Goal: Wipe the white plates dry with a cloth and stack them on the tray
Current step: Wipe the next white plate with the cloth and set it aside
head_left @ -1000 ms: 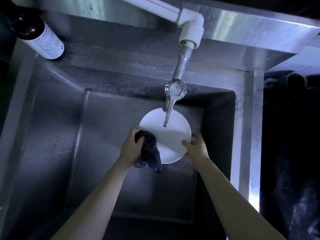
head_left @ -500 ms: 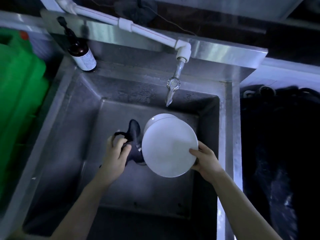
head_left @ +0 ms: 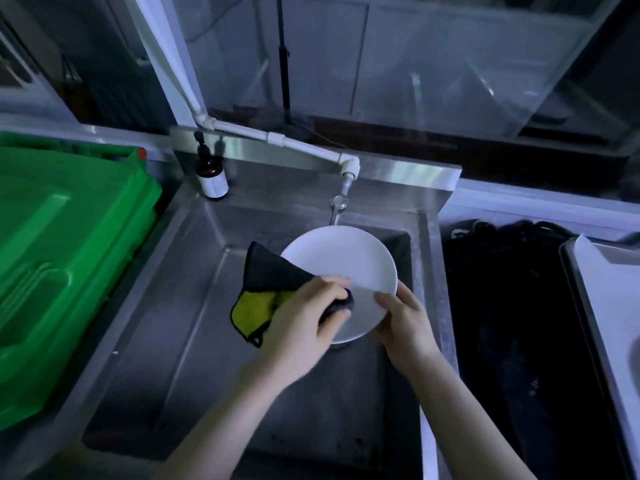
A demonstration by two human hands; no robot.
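Note:
A white plate is held tilted above the steel sink, just below the tap. My right hand grips its lower right rim, thumb on the face. My left hand holds a dark cloth with a yellow underside and presses a bunched part of it against the plate's lower face. The rest of the cloth hangs out to the left of the plate. At the far right edge lies a pale tray, only partly in view.
A green plastic crate fills the left side. A brown pump bottle stands on the sink's back ledge, and a white pipe leads to the tap. A dark surface lies between sink and tray.
The plate has risen out of the basin and turned its face up towards me. My left hand has brought the cloth from beside the plate onto its face. The view has pulled back and up.

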